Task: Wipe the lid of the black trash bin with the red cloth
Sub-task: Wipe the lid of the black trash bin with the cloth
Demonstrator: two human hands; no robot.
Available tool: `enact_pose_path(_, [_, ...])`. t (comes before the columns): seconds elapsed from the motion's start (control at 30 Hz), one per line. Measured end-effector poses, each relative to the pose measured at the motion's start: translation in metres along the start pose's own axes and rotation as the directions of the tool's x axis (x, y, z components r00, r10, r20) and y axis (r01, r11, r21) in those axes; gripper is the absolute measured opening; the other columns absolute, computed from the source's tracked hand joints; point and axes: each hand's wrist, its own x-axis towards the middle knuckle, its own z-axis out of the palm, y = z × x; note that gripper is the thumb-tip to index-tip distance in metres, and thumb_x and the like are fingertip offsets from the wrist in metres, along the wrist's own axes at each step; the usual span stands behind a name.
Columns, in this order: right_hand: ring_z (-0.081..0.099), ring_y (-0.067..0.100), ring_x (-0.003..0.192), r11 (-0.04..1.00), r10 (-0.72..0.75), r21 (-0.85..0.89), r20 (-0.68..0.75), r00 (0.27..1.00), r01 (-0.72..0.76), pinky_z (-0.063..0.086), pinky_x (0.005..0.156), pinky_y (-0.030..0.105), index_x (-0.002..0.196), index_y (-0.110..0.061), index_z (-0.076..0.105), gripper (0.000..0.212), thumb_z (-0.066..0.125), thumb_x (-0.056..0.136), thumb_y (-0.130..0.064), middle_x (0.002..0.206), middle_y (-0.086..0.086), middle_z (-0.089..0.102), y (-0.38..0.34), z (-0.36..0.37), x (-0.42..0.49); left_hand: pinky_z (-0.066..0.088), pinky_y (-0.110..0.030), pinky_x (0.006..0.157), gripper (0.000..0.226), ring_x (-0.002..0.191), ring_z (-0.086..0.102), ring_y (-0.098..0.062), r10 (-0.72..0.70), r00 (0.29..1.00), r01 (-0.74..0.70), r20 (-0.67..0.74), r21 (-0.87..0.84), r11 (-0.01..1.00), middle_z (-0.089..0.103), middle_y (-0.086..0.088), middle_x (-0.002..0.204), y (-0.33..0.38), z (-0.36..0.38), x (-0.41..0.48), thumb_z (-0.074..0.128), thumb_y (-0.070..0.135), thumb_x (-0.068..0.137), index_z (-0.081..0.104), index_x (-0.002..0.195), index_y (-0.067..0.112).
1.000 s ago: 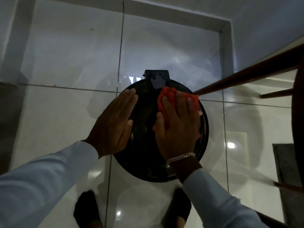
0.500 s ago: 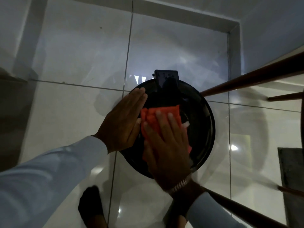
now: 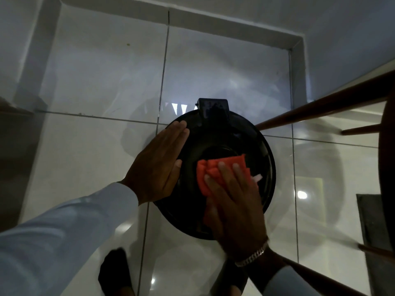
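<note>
The round black trash bin lid point(image 3: 226, 135) is seen from straight above, with a square hinge block point(image 3: 212, 107) at its far edge. My left hand point(image 3: 158, 165) lies flat on the lid's left rim, fingers straight and together, holding nothing. My right hand point(image 3: 233, 201) presses the folded red cloth point(image 3: 222, 167) flat against the lid's middle and near-right part. The cloth sticks out beyond my fingertips, with a small white tag at its right. A metal bracelet sits on my right wrist.
Glossy white floor tiles point(image 3: 96, 157) surround the bin, with a wall corner at the back. Brown wooden chair legs point(image 3: 320, 110) slant in from the right, one close to the lid's right rim. A dark mat point(image 3: 372, 221) lies at the right. My dark-socked feet point(image 3: 115, 272) stand just below the bin.
My right hand swept the cloth from the lid's far right toward the left and middle, then back slightly to the right and nearer me. My left hand stayed on the left rim.
</note>
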Motion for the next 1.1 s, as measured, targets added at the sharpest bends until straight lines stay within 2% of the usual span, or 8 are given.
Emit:
enact_pose_path(0.13, [0.04, 0.035, 0.138, 0.989, 0.145, 0.053, -0.106, 0.984, -0.14, 0.032, 0.111, 0.062, 0.126, -0.013, 0.061, 0.04, 0.049, 0.092, -0.029, 0.142, 0.013, 0.054, -0.012, 0.005, 0.039, 0.026, -0.048, 0.121, 0.057, 0.15, 0.02, -0.029, -0.006, 1.0, 0.006, 0.006, -0.002, 1.0, 0.025, -0.019, 0.158, -0.002, 0.002, 0.001, 0.032, 0.025, 0.097, 0.025, 0.148, 0.001])
enact_pose_path(0.3, [0.036, 0.029, 0.142, 1.0, 0.027, 0.011, 0.031, 0.999, -0.027, 0.029, 0.115, 0.056, 0.136, -0.019, 0.052, 0.047, 0.044, 0.094, -0.037, 0.147, 0.007, 0.049, -0.005, -0.003, 0.05, 0.026, -0.047, 0.121, 0.057, 0.149, 0.022, -0.031, -0.006, 1.0, 0.006, -0.003, -0.001, 1.0, 0.027, -0.02, 0.157, 0.001, 0.0, 0.0, 0.032, 0.023, 0.096, 0.026, 0.147, 0.0])
enact_pose_path(0.53, [0.037, 0.032, 0.14, 0.895, 0.446, 0.085, -0.12, 0.887, -0.438, 0.035, 0.11, 0.059, 0.132, -0.015, 0.056, 0.046, 0.048, 0.09, -0.031, 0.146, 0.012, 0.049, -0.027, 0.002, 0.01, 0.033, -0.05, 0.117, 0.057, 0.147, 0.026, -0.033, -0.063, 0.998, 0.063, 0.007, 0.025, 0.998, 0.029, -0.021, 0.156, 0.007, -0.002, 0.001, 0.029, 0.027, 0.096, 0.03, 0.145, -0.002])
enact_pose_path(0.67, [0.035, 0.033, 0.141, 0.84, 0.543, 0.07, -0.135, 0.829, -0.538, 0.035, 0.109, 0.062, 0.134, -0.02, 0.055, 0.049, 0.045, 0.089, -0.037, 0.149, 0.01, 0.045, -0.07, 0.02, 0.003, 0.03, -0.048, 0.119, 0.057, 0.147, 0.025, -0.033, -0.048, 0.999, 0.048, -0.001, 0.042, 0.998, 0.029, -0.022, 0.156, 0.006, 0.0, 0.002, 0.029, 0.026, 0.096, 0.029, 0.145, -0.003])
enact_pose_path(0.87, [0.027, 0.028, 0.146, 0.898, 0.438, 0.11, -0.119, 0.891, -0.426, 0.018, 0.119, 0.052, 0.137, -0.026, 0.05, 0.049, 0.039, 0.091, -0.039, 0.152, 0.005, 0.041, -0.092, 0.03, 0.026, 0.015, -0.033, 0.124, 0.06, 0.148, 0.021, -0.03, -0.04, 0.999, 0.039, 0.034, 0.031, 0.999, 0.025, -0.021, 0.157, -0.001, 0.003, 0.001, 0.022, 0.035, 0.1, 0.025, 0.147, -0.002])
enact_pose_path(0.97, [0.019, 0.018, 0.149, 0.877, 0.328, 0.382, -0.032, 0.944, -0.292, 0.016, 0.121, 0.053, 0.141, -0.026, 0.044, 0.052, 0.037, 0.091, -0.039, 0.155, -0.002, 0.037, -0.081, 0.015, 0.023, 0.015, -0.037, 0.124, 0.057, 0.148, 0.021, -0.03, -0.06, 0.997, 0.06, 0.04, 0.011, 0.998, 0.025, -0.021, 0.157, 0.005, -0.002, 0.001, 0.026, 0.03, 0.1, 0.026, 0.146, -0.003])
enact_pose_path(1.03, [0.02, 0.015, 0.148, 0.81, 0.305, 0.542, -0.065, 0.95, -0.223, 0.014, 0.121, 0.052, 0.141, -0.025, 0.041, 0.051, 0.037, 0.091, -0.034, 0.154, -0.003, 0.036, -0.058, -0.001, 0.024, 0.017, -0.044, 0.124, 0.053, 0.149, 0.018, -0.027, -0.173, 0.985, 0.174, 0.021, -0.122, 0.977, 0.024, -0.017, 0.158, 0.017, -0.011, 0.005, 0.031, 0.02, 0.098, 0.026, 0.146, -0.001])
enact_pose_path(1.1, [0.022, 0.017, 0.147, 0.832, 0.336, 0.503, -0.124, 0.934, -0.233, 0.01, 0.121, 0.054, 0.138, -0.024, 0.044, 0.049, 0.034, 0.091, -0.028, 0.151, -0.003, 0.037, -0.026, -0.013, 0.037, 0.017, -0.043, 0.124, 0.052, 0.149, 0.016, -0.025, -0.314, 0.947, 0.283, -0.068, -0.283, 0.916, 0.023, -0.015, 0.158, 0.04, -0.016, 0.002, 0.032, 0.015, 0.097, 0.025, 0.147, 0.0])
